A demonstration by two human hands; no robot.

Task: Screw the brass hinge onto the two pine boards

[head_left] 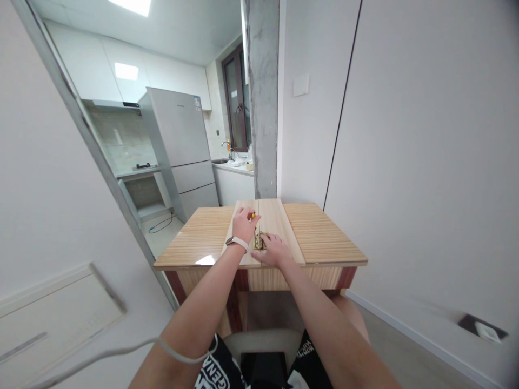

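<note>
A brass hinge (257, 241) lies across the seam between two pale wooden boards (279, 221) set side by side. My right hand (276, 250) rests on the boards with its fingers spread, its fingertips on the right part of the hinge and the thumb near its lower edge. Just above the hinge, my left hand (244, 221) pinches a small screwdriver (253, 215) with a yellow and dark handle. Its tip points down towards the hinge's left leaf; the fingers hide part of it. Whether the tip touches a screw is too small to tell.
The boards lie on a striped wooden table (324, 232). A white cable (150, 341) crosses my left forearm. Behind stand a grey pillar (263, 108), a fridge (188, 129) and a kitchen sink (220, 161). White walls flank both sides.
</note>
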